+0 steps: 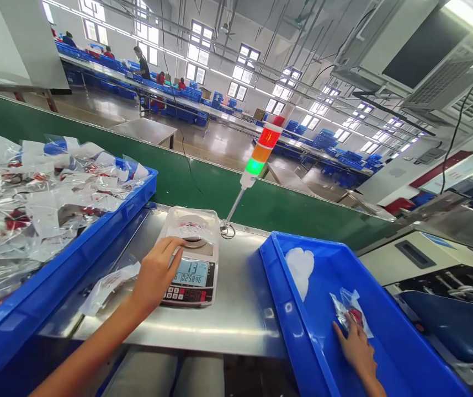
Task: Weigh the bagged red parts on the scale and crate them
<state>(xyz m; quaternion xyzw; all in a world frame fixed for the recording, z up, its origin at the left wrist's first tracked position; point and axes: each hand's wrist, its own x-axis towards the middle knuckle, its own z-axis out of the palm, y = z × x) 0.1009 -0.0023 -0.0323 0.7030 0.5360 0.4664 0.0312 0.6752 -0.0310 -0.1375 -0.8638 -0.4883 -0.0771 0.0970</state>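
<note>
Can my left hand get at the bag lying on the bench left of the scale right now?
Likely yes: your left hand is at the scale, close to that bag, and nothing seems to lie on it, though your wrist may hide its edge.

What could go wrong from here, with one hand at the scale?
The left hand has its fingers at the clear bag on the scale; stray pressure might skew the reading. The heaped bags in the blue bin at left could slide over its rim.
</note>
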